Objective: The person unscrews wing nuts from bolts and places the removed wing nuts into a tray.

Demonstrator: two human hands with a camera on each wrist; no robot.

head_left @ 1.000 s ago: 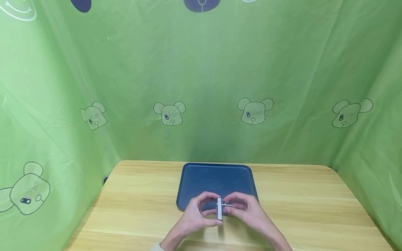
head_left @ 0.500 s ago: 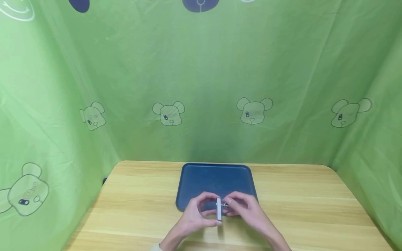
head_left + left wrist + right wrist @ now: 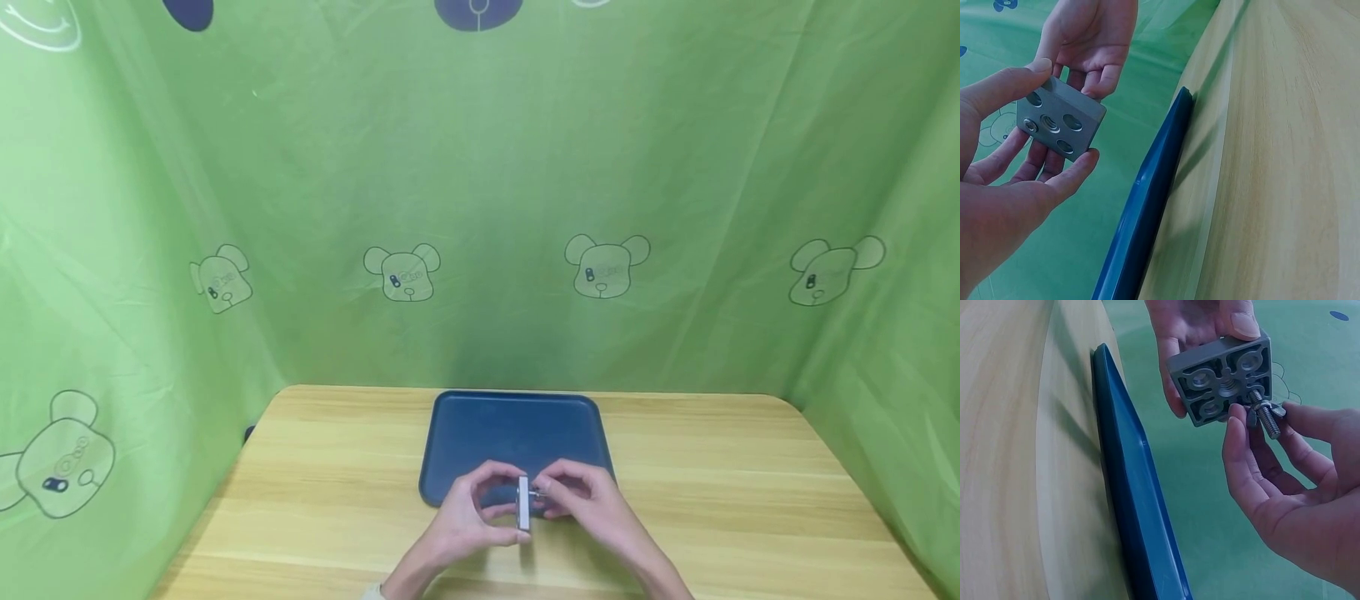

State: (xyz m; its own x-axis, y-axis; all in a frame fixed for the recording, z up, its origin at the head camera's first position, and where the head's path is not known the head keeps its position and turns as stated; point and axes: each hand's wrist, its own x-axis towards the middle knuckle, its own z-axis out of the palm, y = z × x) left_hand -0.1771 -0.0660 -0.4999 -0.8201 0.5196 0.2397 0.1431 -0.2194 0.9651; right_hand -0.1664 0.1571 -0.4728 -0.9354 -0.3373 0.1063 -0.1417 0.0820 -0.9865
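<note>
A grey square plate (image 3: 1060, 103) with several round holes is held on edge above the table. My left hand (image 3: 467, 510) grips it by its edges, thumb at one side and fingertips at the other. A bolt (image 3: 1269, 426) passes through one corner hole; its head (image 3: 1030, 125) shows on the smooth face in the left wrist view. On the ribbed face, a wing nut (image 3: 1277, 410) sits on the threads, with bolt sticking out beyond it. My right hand (image 3: 596, 500) pinches the wing nut between thumb and fingers. In the head view those fingers partly hide it.
A dark blue tray (image 3: 517, 433) lies on the wooden table (image 3: 735, 492) just beyond my hands, its near edge partly covered by them. Green printed curtains (image 3: 480, 192) enclose the table at the back and both sides.
The right thumb has shifted up and forward on the wing nut, covering the bolt end that showed a second ago. The left hand and plate stay almost in place.
</note>
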